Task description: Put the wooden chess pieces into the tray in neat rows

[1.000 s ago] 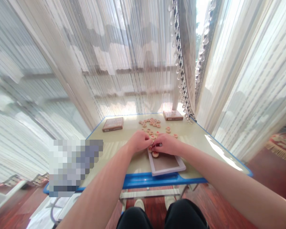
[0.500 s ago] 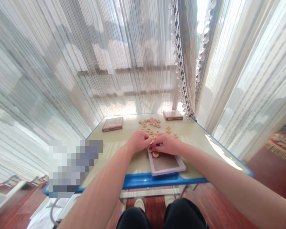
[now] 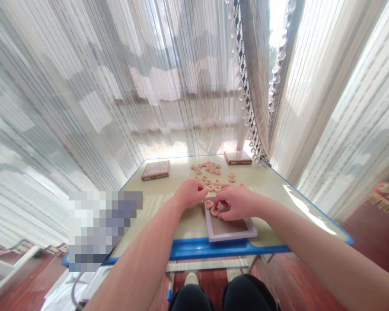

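Note:
A shallow white-rimmed tray (image 3: pixel 231 229) with a brown floor lies at the table's near edge. Two round wooden game pieces (image 3: pixel 212 208) with red marks sit at its far left corner. My right hand (image 3: pixel 238 202) rests over the tray's far end, fingers curled and pinching at a piece beside those two. My left hand (image 3: pixel 190 192) is just left of the tray's far corner, fingers curled in on the table; what it holds is hidden. Several loose wooden pieces (image 3: pixel 208 168) lie scattered beyond both hands.
The beige table (image 3: pixel 168 194) has a blue rim. Two flat brown boxes stand at the back, one at the left (image 3: pixel 155 169) and one at the right (image 3: pixel 237 157). Sheer striped curtains and a beaded tassel (image 3: pixel 246 99) hang close behind. My dark-trousered knees (image 3: pixel 223 296) show below.
My right hand has slid nearer along the tray's far end, and a second piece now lies beside the first in the tray. The camera shifted slightly.

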Demonstrator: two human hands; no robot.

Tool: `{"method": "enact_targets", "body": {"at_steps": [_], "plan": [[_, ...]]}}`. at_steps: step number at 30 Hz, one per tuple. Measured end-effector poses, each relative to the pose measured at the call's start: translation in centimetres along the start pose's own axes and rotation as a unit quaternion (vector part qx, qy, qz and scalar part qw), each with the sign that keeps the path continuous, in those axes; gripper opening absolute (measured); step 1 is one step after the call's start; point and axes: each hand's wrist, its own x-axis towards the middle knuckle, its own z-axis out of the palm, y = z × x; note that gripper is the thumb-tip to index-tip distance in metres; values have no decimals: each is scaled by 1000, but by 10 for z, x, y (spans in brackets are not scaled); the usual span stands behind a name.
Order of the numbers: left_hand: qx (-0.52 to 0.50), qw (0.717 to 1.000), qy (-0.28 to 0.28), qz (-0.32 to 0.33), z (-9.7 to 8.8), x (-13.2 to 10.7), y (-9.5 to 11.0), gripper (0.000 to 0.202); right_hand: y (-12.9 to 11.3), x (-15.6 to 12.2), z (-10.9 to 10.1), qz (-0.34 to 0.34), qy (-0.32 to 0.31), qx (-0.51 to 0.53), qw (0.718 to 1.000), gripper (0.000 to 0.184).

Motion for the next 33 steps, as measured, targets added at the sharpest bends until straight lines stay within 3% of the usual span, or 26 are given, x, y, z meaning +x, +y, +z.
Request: {"method": "enact_targets", "body": {"at_steps": [16,33], "plan": [[19,1000,-3,-8,0,-1,0,28,0,5,8,-4,-11,6,1000,22],[17,1000,-11,-17,-2,-2,2,28,6,8,16,-16,8,9,1000,16]]}}
